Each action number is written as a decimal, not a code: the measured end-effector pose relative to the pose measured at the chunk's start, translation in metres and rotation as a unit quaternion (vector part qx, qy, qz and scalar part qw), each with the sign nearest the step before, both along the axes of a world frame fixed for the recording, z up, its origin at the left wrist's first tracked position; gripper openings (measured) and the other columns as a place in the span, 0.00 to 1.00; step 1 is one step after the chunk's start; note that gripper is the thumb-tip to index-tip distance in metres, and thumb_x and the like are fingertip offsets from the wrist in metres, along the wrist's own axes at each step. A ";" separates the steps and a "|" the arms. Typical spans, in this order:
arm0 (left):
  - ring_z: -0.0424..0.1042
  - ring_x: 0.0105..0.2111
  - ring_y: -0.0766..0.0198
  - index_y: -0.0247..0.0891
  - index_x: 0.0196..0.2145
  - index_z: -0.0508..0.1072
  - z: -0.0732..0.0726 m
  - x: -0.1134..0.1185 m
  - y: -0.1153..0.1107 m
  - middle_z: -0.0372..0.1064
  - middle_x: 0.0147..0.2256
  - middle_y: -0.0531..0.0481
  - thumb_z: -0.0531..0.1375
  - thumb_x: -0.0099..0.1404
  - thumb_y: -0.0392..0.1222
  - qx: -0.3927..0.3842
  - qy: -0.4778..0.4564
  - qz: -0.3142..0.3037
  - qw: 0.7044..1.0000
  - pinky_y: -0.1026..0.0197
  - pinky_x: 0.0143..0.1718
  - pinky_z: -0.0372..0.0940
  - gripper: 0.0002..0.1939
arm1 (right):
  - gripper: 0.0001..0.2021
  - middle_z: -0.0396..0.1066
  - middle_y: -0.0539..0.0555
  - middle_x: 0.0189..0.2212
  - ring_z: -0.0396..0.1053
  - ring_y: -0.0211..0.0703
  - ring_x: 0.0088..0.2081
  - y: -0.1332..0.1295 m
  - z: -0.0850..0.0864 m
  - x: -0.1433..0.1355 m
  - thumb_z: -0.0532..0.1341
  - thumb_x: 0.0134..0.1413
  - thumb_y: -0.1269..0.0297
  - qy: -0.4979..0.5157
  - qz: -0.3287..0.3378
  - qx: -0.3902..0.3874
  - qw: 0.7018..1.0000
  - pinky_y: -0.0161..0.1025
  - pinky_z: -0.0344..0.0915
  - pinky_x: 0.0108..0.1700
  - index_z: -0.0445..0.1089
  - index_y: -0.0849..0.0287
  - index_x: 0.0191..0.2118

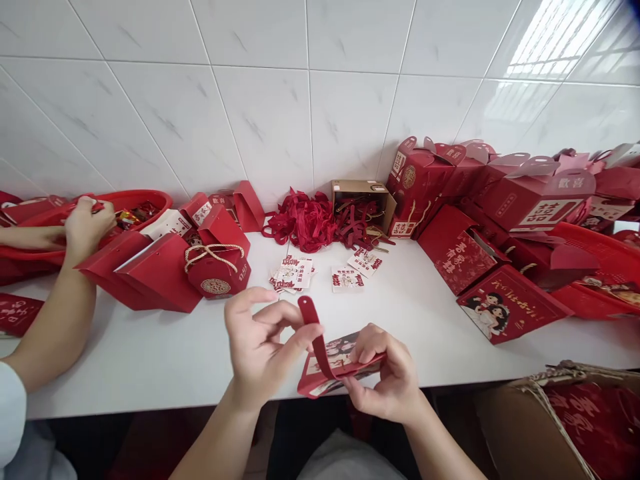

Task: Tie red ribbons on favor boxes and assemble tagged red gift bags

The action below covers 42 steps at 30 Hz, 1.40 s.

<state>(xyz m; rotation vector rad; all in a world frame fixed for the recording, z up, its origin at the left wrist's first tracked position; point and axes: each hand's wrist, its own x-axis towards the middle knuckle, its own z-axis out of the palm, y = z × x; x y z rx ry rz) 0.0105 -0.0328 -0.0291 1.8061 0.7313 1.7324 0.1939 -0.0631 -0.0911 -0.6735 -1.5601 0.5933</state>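
A red printed gift box (313, 377) is held at the table's front edge, tilted, with a picture on its side. My right hand (387, 373) grips its top edge between thumb and fingers. A red strap (320, 343) with a small hole at its end rises from the top of the box. My left hand (270, 340) has its thumb and fingers closed round this strap. Beyond my hands lie white and red paper tags (295, 273) in a small pile, and more tags (347, 279) to their right.
Red ribbons (303, 220) and an open carton (363, 190) stand by the wall. Red boxes (540, 193) crowd the right; others (165, 267) stand left. Another person's hands (87, 223) are over a red basket (163, 198). A cardboard box (505, 427) is at lower right.
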 end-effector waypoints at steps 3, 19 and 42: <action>0.71 0.23 0.69 0.42 0.38 0.72 -0.005 0.005 0.004 0.71 0.25 0.56 0.62 0.65 0.34 -0.033 0.077 -0.048 0.995 0.68 0.26 0.69 0.05 | 0.14 0.66 0.49 0.27 0.64 0.40 0.27 -0.002 0.003 0.005 0.65 0.44 0.74 0.000 -0.009 0.001 1.000 0.37 0.64 0.28 0.61 0.53 0.35; 0.77 0.33 0.62 0.47 0.38 0.83 -0.025 0.016 -0.006 0.78 0.33 0.47 0.64 0.64 0.38 -0.272 0.047 -0.230 0.933 0.65 0.32 0.72 0.07 | 0.14 0.65 0.48 0.28 0.64 0.38 0.27 -0.001 -0.002 0.019 0.67 0.47 0.72 -0.022 -0.004 -0.052 0.998 0.35 0.63 0.27 0.61 0.53 0.35; 0.76 0.41 0.61 0.44 0.50 0.74 -0.023 0.000 -0.013 0.77 0.43 0.48 0.59 0.60 0.23 -0.094 0.164 -0.266 0.945 0.59 0.46 0.70 0.25 | 0.13 0.71 0.52 0.33 0.71 0.42 0.32 -0.003 0.001 0.016 0.67 0.47 0.74 0.007 0.006 0.011 1.000 0.39 0.70 0.33 0.63 0.54 0.35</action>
